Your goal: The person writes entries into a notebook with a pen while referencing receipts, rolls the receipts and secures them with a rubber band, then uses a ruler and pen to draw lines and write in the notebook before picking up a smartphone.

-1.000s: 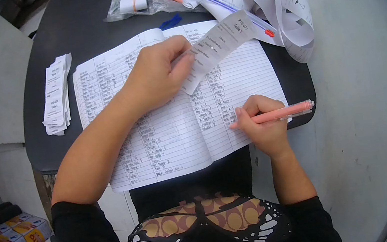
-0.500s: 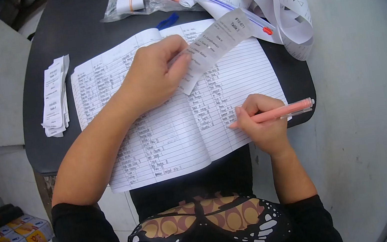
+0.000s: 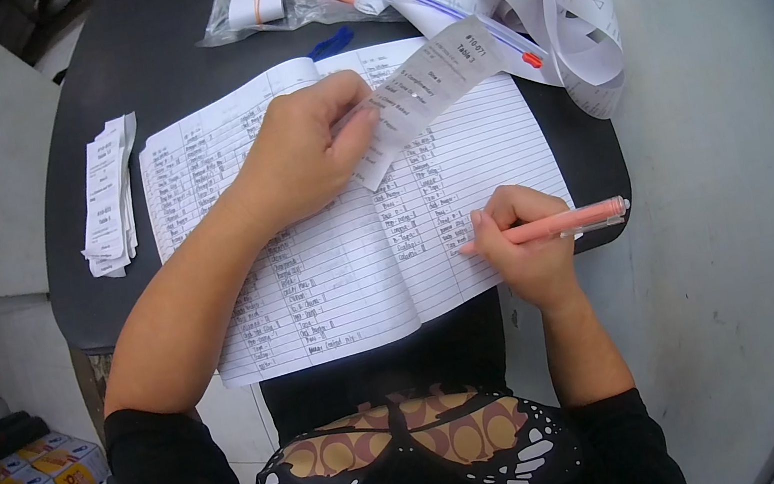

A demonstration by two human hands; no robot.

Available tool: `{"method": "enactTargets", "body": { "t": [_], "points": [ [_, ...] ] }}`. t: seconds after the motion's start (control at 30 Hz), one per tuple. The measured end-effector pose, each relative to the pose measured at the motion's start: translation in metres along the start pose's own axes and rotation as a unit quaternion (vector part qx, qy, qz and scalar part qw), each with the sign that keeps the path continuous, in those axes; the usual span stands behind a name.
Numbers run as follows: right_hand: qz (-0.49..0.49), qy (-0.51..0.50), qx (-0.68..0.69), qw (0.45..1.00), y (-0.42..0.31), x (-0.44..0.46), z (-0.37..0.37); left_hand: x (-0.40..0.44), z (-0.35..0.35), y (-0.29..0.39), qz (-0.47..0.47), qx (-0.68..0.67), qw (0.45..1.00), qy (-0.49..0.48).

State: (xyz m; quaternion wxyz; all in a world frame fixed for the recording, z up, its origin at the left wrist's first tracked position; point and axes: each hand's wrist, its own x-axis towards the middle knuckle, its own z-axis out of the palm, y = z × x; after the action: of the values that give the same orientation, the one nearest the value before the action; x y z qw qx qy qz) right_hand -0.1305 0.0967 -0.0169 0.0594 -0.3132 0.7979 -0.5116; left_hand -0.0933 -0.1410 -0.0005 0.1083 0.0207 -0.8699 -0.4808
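Observation:
A ruled notebook [image 3: 355, 298] lies open on the black table, with handwritten columns on both pages. My left hand [image 3: 316, 147] pinches a printed receipt [image 3: 433, 83] between thumb and fingers, holding it slanted over the upper part of the right page. In my right hand [image 3: 532, 249] is a pink pen [image 3: 581, 218], its tip at the last written lines of the right page's second column. The fingers of that hand are closed round the barrel, and the hand rests on the page.
A stack of receipts [image 3: 109, 200] lies left of the notebook on the black table [image 3: 152, 36]. Behind the notebook are a clear zip bag [image 3: 311, 16] holding a small paper roll [image 3: 256, 6], and a long curled receipt strip [image 3: 580, 19]. Printed boxes [image 3: 45, 479] stand at lower left.
Almost nothing differs. Both hands keep their grip on the receipt and the pen, and the pen tip stays at nearly the same spot on the page.

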Motion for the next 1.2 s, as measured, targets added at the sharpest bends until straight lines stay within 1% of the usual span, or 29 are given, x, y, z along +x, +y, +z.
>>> {"method": "enactTargets", "body": {
  "t": [0.07,0.17,0.27,0.4,0.5,0.57,0.67,0.77,0.87,0.97,1.07,1.17,1.2],
  "points": [
    [-0.01,-0.003,-0.01,1.0,0.0001,0.0005,-0.001,0.0,0.0,0.0001,-0.003,-0.002,1.0,-0.001],
    [0.045,0.026,0.09,0.995,-0.0077,0.0009,0.0025,0.0001,0.0009,-0.0018,0.0,-0.009,1.0,0.002],
    [0.002,0.013,0.013,1.0,0.0004,-0.0005,0.0022,0.0,0.0006,-0.0001,0.002,-0.001,1.0,0.002],
    [-0.004,0.008,0.019,1.0,0.0004,0.0,0.0004,0.0001,-0.0003,-0.0003,-0.005,-0.006,1.0,-0.003],
    [0.005,0.015,0.025,1.0,-0.0007,0.0003,0.0008,0.0002,0.0016,-0.0019,0.019,0.007,1.0,0.001],
    [-0.007,0.014,0.01,1.0,0.0015,-0.0002,0.0017,0.0002,0.0019,-0.0019,0.023,0.003,1.0,0.002],
    [-0.003,0.012,0.025,1.0,-0.0002,0.0007,0.0004,0.0001,0.0007,-0.001,0.022,0.001,1.0,0.001],
    [-0.026,-0.025,-0.031,0.999,-0.0002,0.0002,-0.0041,-0.0002,0.0009,0.0001,0.016,0.002,1.0,-0.001],
    [-0.026,-0.021,-0.025,0.999,0.0011,-0.0003,-0.0039,0.0,0.0016,-0.0006,0.012,0.005,1.0,-0.002],
    [0.002,0.022,0.039,0.999,-0.0024,0.0006,-0.0016,-0.0001,0.0006,0.0009,0.008,0.019,1.0,-0.004],
    [0.017,0.017,0.036,0.999,-0.0008,-0.0002,-0.0042,-0.0002,0.0003,0.0011,0.007,0.017,1.0,-0.006],
    [0.015,0.02,0.043,0.999,-0.0018,0.0,-0.0026,-0.0006,0.0,0.0025,0.0,0.011,1.0,-0.008],
    [0.005,0.018,0.027,0.999,-0.0013,-0.0001,-0.0022,-0.0007,-0.0001,0.0031,-0.004,0.01,1.0,-0.009]
  ]
}}
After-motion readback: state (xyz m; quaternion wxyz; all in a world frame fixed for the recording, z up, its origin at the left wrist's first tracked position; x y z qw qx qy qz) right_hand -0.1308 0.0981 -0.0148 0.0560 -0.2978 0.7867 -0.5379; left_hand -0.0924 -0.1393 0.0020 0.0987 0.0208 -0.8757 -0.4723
